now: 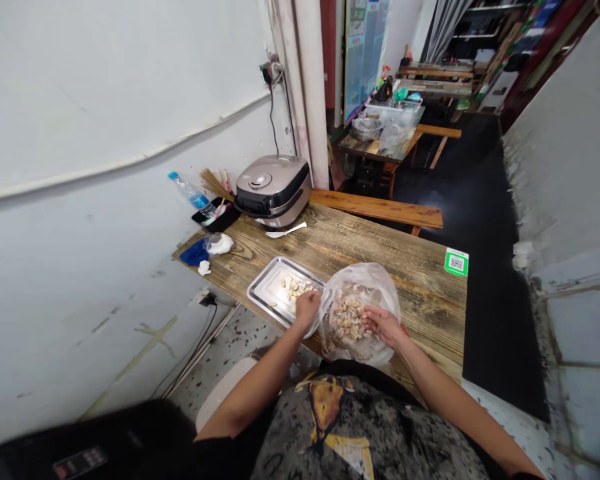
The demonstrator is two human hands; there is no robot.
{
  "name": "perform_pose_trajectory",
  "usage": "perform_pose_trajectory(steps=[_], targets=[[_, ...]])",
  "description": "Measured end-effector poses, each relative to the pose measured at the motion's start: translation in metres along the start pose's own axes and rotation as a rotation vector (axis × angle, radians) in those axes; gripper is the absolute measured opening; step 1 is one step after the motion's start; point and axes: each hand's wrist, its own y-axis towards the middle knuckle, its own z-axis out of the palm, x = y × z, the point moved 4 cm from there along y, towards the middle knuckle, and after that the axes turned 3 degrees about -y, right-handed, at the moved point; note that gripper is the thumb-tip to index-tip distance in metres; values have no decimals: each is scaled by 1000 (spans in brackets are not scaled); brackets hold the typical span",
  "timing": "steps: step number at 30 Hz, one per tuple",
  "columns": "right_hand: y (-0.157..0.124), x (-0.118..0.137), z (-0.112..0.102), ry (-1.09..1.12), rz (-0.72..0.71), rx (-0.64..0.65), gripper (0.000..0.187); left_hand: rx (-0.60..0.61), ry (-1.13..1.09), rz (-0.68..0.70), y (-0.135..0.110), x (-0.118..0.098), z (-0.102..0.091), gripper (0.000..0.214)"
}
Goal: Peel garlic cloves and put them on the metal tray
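Observation:
A clear plastic bag stands wide at the table's front edge, holding a heap of what look like unpeeled garlic cloves. My right hand reaches over its right side, fingers stretched and touching the heap. Left of the bag lies a shallow metal tray with several pale, peeled-looking cloves on it. Over the tray's right end, beside the bag, my left hand is closed with its fingers curled in. Whatever those fingers hold, if anything, is hidden.
On the wooden table are a rice cooker, a white plastic knife, a black basket with a water bottle, a blue cloth and a QR-code card. A bench stands behind.

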Motion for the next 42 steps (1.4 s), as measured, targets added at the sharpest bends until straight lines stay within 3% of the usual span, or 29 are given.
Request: perform_pose_trajectory(steps=[3, 6, 9, 16, 20, 26, 30, 35, 42], targets=[[-6, 9, -2, 516, 51, 39, 26, 447, 45, -59, -35, -2, 51, 23], [-11, 18, 0, 636, 69, 30, 32, 662, -108, -107, -66, -8, 84, 33], [-15, 23, 0, 558, 18, -33, 36, 630, -187, -79, -79, -16, 93, 36], [-28, 37, -12, 203, -169, -95, 32, 520, -149, -36, -82, -30, 89, 25], [-32, 39, -16, 150, -195, -147, 28, 512, -183, -56, -83, -32, 90, 27], [-34, 34, -18, 138, -229, -120, 33, 484, -309, -113, -85, -28, 92, 31], [-41, 48, -26, -88, -381, -191, 26, 477, -404, -180, -87, -30, 93, 34], [-48, 57, -31, -217, -476, -293, 23, 530, -456, -319, -94, -38, 93, 28], [-47, 54, -31, -190, -580, -281, 18, 605, -479, -386, -98, -50, 88, 21]])
